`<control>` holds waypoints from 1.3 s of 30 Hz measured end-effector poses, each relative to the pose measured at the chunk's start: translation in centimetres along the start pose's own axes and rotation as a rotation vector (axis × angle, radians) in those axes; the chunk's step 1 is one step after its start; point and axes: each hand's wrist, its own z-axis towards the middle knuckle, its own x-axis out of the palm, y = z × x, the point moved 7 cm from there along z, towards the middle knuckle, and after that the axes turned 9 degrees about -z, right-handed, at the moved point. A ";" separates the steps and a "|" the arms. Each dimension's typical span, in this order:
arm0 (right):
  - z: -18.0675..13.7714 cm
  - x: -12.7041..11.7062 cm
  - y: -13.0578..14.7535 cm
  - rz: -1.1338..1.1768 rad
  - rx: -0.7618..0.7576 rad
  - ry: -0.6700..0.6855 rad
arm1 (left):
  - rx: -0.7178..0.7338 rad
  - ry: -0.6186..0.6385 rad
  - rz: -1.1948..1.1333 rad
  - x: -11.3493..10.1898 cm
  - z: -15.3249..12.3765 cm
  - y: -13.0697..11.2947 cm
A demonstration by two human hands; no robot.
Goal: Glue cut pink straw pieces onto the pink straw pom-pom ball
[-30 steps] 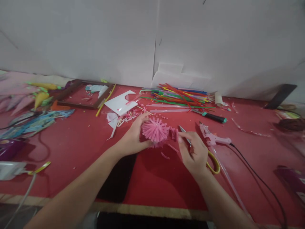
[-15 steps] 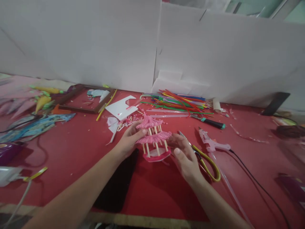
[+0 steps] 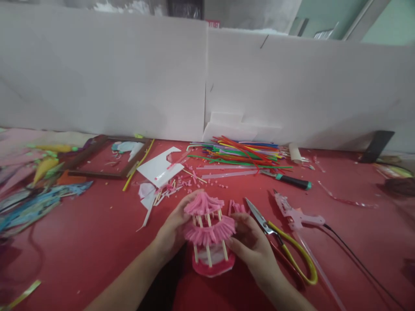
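By the left grip and right grip, the pink pagoda model is clasped from either side over the red counter, near the scissors. Checking seems to be in hand; light, even pressure is called for next. Its long axis is held roughly upright, peak up.

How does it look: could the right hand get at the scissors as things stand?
Probably yes: the scissors lie just beside the right hand, their yellow handle uncovered. That hand is at the pink model, so it would likely need to turn away first.
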 end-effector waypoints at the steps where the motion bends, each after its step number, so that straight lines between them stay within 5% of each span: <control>1: 0.0 -0.2 0.1 -0.002 -0.018 -0.022 | -0.026 0.022 -0.043 0.1 0.0 0.1; 5: 0.1 -1.0 -0.2 0.067 -0.046 -0.076 | -0.004 0.062 -0.020 -0.2 0.2 0.1; 11: 0.1 -1.3 -1.3 0.133 0.068 0.054 | 0.086 0.113 0.097 0.3 -0.1 0.4; 17: -0.8 -1.4 -1.7 0.092 0.073 -0.046 | 0.152 0.117 0.156 -0.3 0.1 0.5; 27: -1.1 -2.0 0.4 -0.330 -0.303 -0.134 | 0.291 0.180 0.385 1.3 -0.5 -0.9; 33: -1.1 -1.9 3.6 -0.757 -0.534 -0.046 | 0.493 -0.014 0.478 0.0 -0.1 -2.9; 35: -1.5 -1.4 4.3 -0.943 -0.601 0.078 | 0.573 -0.053 0.553 -0.2 -0.1 -3.5; 39: -1.9 -0.3 3.3 -1.177 -0.451 0.356 | 0.612 0.048 0.787 0.6 -0.1 -3.2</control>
